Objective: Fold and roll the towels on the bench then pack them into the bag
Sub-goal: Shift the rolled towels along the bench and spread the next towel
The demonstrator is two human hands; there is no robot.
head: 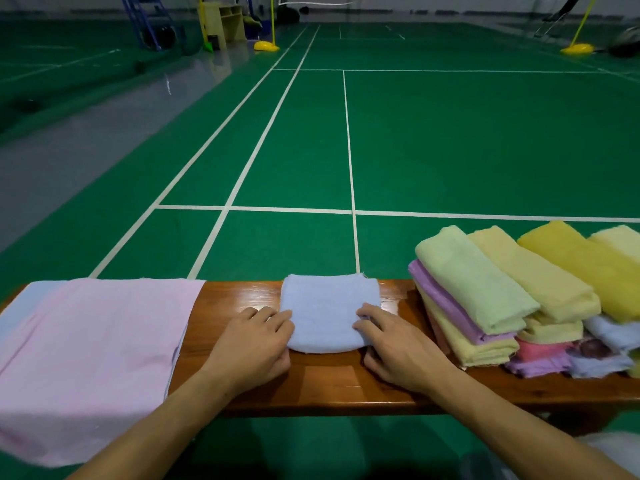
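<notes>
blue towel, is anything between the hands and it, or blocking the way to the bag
Nothing separates them: the left hand and right hand already grip the near edge of the folded blue towel on the bench. No bag is visible, so that path cannot be judged.

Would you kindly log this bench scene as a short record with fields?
surface: wooden bench
work item: folded blue towel, centre of bench
left hand: fingers curled on the towel's near left edge
right hand: fingers curled on its near right edge
left of bench: pink cloth, spread flat, hanging over the near edge
right of bench: towel stack, mixed colours
bag: not in view
</notes>
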